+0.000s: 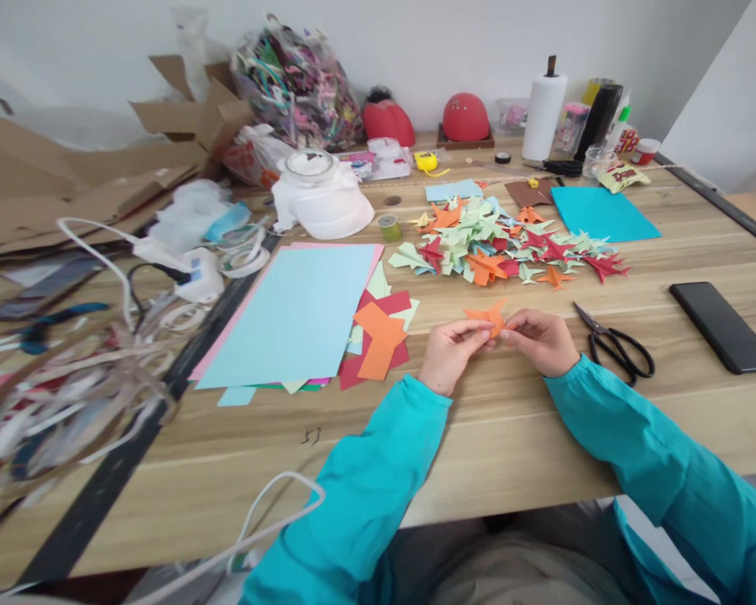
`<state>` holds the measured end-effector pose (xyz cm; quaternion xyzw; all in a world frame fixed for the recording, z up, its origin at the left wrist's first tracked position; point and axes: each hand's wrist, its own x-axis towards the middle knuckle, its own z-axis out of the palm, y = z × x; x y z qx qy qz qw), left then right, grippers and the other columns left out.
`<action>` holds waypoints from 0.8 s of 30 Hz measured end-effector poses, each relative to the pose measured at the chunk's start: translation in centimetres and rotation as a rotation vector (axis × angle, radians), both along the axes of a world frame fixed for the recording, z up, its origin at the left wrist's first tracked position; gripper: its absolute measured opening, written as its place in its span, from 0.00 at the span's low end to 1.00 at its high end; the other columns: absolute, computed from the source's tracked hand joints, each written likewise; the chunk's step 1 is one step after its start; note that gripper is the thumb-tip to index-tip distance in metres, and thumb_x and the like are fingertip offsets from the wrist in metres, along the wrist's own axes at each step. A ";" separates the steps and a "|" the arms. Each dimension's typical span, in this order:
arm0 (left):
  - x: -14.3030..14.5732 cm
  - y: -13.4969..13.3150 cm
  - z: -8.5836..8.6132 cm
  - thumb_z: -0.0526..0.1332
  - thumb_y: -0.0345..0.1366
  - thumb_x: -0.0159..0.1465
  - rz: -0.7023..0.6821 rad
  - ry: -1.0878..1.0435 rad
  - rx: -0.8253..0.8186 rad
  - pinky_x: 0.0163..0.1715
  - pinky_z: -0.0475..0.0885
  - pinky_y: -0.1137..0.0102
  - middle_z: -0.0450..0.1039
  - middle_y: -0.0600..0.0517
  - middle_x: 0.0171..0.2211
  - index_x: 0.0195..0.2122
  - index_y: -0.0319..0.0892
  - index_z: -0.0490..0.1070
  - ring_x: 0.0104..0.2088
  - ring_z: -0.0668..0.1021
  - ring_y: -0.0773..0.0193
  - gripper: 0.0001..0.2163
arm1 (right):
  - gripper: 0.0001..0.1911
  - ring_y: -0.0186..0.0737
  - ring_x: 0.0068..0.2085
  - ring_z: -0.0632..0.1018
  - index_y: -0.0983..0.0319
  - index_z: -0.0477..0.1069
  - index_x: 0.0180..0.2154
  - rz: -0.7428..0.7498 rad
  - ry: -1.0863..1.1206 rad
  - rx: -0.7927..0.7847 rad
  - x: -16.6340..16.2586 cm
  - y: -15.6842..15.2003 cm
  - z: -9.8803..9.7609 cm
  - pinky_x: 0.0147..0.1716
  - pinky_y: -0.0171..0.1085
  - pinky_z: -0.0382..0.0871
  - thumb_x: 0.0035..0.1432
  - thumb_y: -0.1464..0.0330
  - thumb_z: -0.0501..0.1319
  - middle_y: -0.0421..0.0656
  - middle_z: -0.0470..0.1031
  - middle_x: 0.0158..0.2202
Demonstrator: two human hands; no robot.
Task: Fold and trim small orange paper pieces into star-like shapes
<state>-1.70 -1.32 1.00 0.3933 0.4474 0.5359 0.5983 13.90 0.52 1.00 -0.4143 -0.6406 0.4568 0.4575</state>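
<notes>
past orange paper (486, 318) between hands (448, 355) (542, 340), scrap-filled bag (296, 84)

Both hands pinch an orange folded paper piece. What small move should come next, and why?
Likely pinch the fold sharper: the left hand and right hand grip the orange paper piece from either side, and it already shows points like those in the pile of folded pieces behind it.

Wooden tabletop (517, 437) is covered with a folded-paper pile (504, 244), light blue sheets (296, 319), a teal sheet (601, 214), scissors (614, 343), a phone (723, 326), a paper towel roll (543, 116) and cardboard (69, 176).
</notes>
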 end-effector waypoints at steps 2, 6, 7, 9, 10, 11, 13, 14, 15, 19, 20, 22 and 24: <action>0.1 -0.1 0.1 0.69 0.36 0.44 0.009 0.020 -0.003 0.33 0.74 0.67 0.77 0.49 0.26 0.29 0.36 0.76 0.25 0.77 0.65 0.12 | 0.14 0.32 0.22 0.70 0.64 0.70 0.24 0.000 0.069 -0.107 0.0 0.0 0.1 0.23 0.33 0.64 0.43 0.60 0.67 0.40 0.71 0.20; 0.3 -0.2 0.4 0.69 0.37 0.44 0.002 0.051 0.003 0.31 0.74 0.68 0.77 0.49 0.25 0.29 0.36 0.75 0.25 0.77 0.65 0.12 | 0.16 0.30 0.18 0.68 0.65 0.68 0.22 -0.013 0.138 -0.241 0.0 0.2 0.2 0.19 0.32 0.62 0.39 0.59 0.69 0.38 0.70 0.16; 0.3 -0.3 0.5 0.69 0.36 0.44 0.002 0.062 0.006 0.31 0.73 0.68 0.76 0.49 0.24 0.28 0.36 0.75 0.25 0.77 0.65 0.12 | 0.16 0.30 0.18 0.68 0.65 0.68 0.21 -0.016 0.141 -0.261 0.0 0.2 0.3 0.19 0.32 0.61 0.38 0.59 0.69 0.38 0.70 0.16; 0.3 -0.3 0.6 0.69 0.36 0.44 0.004 0.079 0.004 0.29 0.73 0.69 0.76 0.50 0.23 0.28 0.36 0.75 0.24 0.77 0.66 0.11 | 0.17 0.30 0.17 0.68 0.65 0.68 0.20 -0.021 0.145 -0.292 0.0 0.3 0.4 0.18 0.31 0.61 0.37 0.60 0.69 0.38 0.69 0.15; 0.3 -0.3 0.6 0.69 0.36 0.44 0.005 0.084 -0.002 0.29 0.74 0.69 0.75 0.50 0.23 0.27 0.36 0.75 0.23 0.77 0.66 0.11 | 0.17 0.30 0.17 0.68 0.64 0.68 0.20 -0.025 0.147 -0.302 -0.1 0.3 0.5 0.18 0.31 0.61 0.36 0.60 0.70 0.38 0.69 0.15; 0.3 -0.3 0.6 0.69 0.36 0.44 0.005 0.084 -0.009 0.28 0.74 0.69 0.75 0.50 0.22 0.27 0.36 0.75 0.22 0.76 0.66 0.11 | 0.17 0.30 0.17 0.68 0.64 0.68 0.19 -0.029 0.150 -0.310 -0.1 0.3 0.5 0.18 0.31 0.61 0.36 0.60 0.70 0.38 0.69 0.14; 0.4 -0.3 0.7 0.69 0.36 0.44 0.003 0.077 -0.022 0.27 0.74 0.70 0.75 0.50 0.22 0.27 0.35 0.74 0.22 0.76 0.67 0.11 | 0.17 0.30 0.17 0.68 0.64 0.67 0.19 -0.032 0.156 -0.322 -0.1 0.2 0.6 0.18 0.32 0.62 0.35 0.60 0.70 0.37 0.68 0.14; 0.4 -0.3 0.7 0.69 0.36 0.45 0.003 0.072 -0.026 0.26 0.74 0.70 0.75 0.50 0.22 0.27 0.35 0.74 0.22 0.76 0.67 0.11 | 0.17 0.30 0.17 0.68 0.64 0.67 0.19 -0.027 0.162 -0.327 -0.2 0.2 0.6 0.18 0.32 0.62 0.36 0.60 0.70 0.37 0.68 0.14; 0.4 -0.3 0.7 0.69 0.36 0.45 0.003 0.067 -0.029 0.26 0.74 0.71 0.75 0.50 0.22 0.27 0.35 0.74 0.22 0.76 0.67 0.11 | 0.17 0.30 0.16 0.68 0.64 0.67 0.19 -0.021 0.170 -0.333 -0.2 0.2 0.6 0.18 0.32 0.62 0.36 0.60 0.69 0.37 0.69 0.14; 0.5 -0.4 0.7 0.68 0.35 0.45 -0.002 0.061 -0.037 0.25 0.73 0.72 0.75 0.50 0.22 0.26 0.35 0.74 0.21 0.76 0.68 0.10 | 0.16 0.30 0.16 0.68 0.64 0.66 0.19 0.011 0.207 -0.361 -0.2 0.2 0.4 0.18 0.31 0.62 0.37 0.60 0.69 0.38 0.70 0.14; 0.5 -0.4 0.7 0.68 0.35 0.45 -0.005 0.060 -0.039 0.25 0.73 0.72 0.75 0.50 0.22 0.26 0.35 0.74 0.21 0.76 0.68 0.10 | 0.16 0.30 0.16 0.69 0.64 0.66 0.20 0.016 0.210 -0.367 -0.2 0.2 0.4 0.18 0.31 0.62 0.37 0.61 0.69 0.38 0.71 0.15; 0.5 -0.4 0.7 0.68 0.35 0.45 -0.010 0.060 -0.044 0.25 0.73 0.72 0.74 0.50 0.21 0.26 0.35 0.73 0.21 0.75 0.68 0.11 | 0.16 0.30 0.16 0.69 0.64 0.65 0.20 0.019 0.210 -0.374 -0.2 0.3 0.2 0.17 0.31 0.61 0.37 0.61 0.69 0.38 0.71 0.14; 0.5 -0.4 0.6 0.68 0.36 0.45 -0.016 0.055 -0.050 0.24 0.73 0.72 0.74 0.51 0.21 0.27 0.35 0.73 0.21 0.75 0.68 0.11 | 0.16 0.30 0.16 0.69 0.64 0.65 0.20 0.015 0.208 -0.374 -0.2 0.4 0.1 0.17 0.31 0.62 0.37 0.62 0.69 0.38 0.71 0.14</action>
